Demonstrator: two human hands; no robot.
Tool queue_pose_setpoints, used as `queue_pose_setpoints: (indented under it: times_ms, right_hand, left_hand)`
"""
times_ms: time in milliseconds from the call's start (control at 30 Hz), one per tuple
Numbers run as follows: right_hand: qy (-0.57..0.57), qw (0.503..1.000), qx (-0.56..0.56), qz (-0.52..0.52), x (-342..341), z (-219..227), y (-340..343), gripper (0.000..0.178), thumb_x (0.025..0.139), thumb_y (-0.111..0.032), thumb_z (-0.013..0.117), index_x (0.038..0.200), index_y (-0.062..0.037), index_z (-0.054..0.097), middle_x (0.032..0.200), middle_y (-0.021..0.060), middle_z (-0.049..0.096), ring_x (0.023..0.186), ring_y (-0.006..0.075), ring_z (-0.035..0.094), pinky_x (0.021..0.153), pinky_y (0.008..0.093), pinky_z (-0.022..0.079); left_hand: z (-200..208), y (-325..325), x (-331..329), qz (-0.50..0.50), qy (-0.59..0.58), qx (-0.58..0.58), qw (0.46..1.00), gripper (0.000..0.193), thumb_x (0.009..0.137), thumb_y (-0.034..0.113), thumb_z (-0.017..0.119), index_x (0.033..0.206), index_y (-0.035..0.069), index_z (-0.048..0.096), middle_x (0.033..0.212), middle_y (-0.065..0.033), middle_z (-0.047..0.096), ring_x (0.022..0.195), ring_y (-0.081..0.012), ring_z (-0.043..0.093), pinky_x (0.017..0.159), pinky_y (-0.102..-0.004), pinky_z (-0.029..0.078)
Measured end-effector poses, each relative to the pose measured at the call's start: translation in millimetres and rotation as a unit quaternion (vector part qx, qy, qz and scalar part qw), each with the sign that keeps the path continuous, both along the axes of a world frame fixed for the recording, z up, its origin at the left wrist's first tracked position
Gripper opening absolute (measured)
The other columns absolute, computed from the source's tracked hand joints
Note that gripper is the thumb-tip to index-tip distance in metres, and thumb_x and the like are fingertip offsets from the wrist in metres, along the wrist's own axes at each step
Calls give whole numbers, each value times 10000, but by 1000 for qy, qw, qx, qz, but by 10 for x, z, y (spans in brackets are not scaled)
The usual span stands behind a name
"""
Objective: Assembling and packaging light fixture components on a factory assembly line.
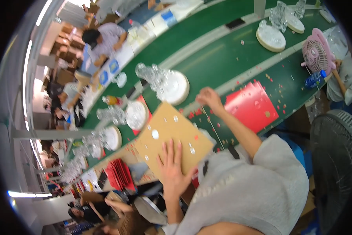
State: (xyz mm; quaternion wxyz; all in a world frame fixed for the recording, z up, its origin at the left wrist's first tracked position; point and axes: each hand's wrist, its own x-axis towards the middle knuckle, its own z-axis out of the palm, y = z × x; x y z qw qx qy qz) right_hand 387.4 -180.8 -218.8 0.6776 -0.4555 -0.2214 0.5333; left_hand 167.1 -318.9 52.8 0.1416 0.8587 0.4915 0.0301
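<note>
A tan square board (pixel 166 135) lies tilted in front of me, with several small white ovals and a small red piece on it. My left hand (pixel 172 168) rests flat on the board's near part, fingers spread. Beyond the board's right corner, my right hand (pixel 210 98) hovers near the green table, its fingers curled together. Whatever is between those fingers, if anything, is too small to make out. Just right of that hand lie red sheets (pixel 251 107) with small scraps scattered over them. Behind the board stands a clear ornament on a round white base (pixel 174 88).
More clear ornaments on white bases (pixel 271 37) line the green conveyor table (pixel 207 58). A pink fan (pixel 317 53) and blue bottle (pixel 315 79) stand at the right. Red folders (pixel 119 174) lie left of the board. A large black fan (pixel 334 160) is beside me. Other people work nearby.
</note>
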Motion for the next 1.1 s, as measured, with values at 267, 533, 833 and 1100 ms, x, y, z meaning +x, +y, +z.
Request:
queue_pose_setpoints:
  times_ms: [267,533,833,1100]
  right_hand:
    - [3,975,180,-133,1035,1621,-206,178,928,-98,660,1076,-1,670,1015,89,684,864,144,635,795,293,531]
    - [-502,707,458,193,615,2911,-838,269,791,21,673,1040,-65,728,885,62,624,771,182,601,593,306,473]
    - [-612,647,360,276,371,2285,-1037,276,703,-2,700,961,-96,719,855,39,620,683,203,632,548,317,512]
    - [-634,660,340,218,461,2273,-943,260,718,20,693,956,-82,717,831,39,626,708,208,635,573,328,522]
  left_hand:
    - [-117,27,-47,-5,-79,29,996,747,688,327,852,1369,171,589,1527,-124,419,1431,-389,342,1120,-628,242]
    - [-167,-55,-142,-39,-88,62,993,646,732,328,825,1330,189,624,1478,-104,482,1405,-344,401,1100,-631,273]
    - [-116,-23,-53,-44,-103,50,993,655,695,313,839,1308,190,648,1460,-91,507,1397,-316,422,1134,-591,267]
    - [-151,-9,-58,-46,-110,54,991,646,707,333,837,1306,200,637,1448,-99,511,1387,-320,430,1108,-612,283]
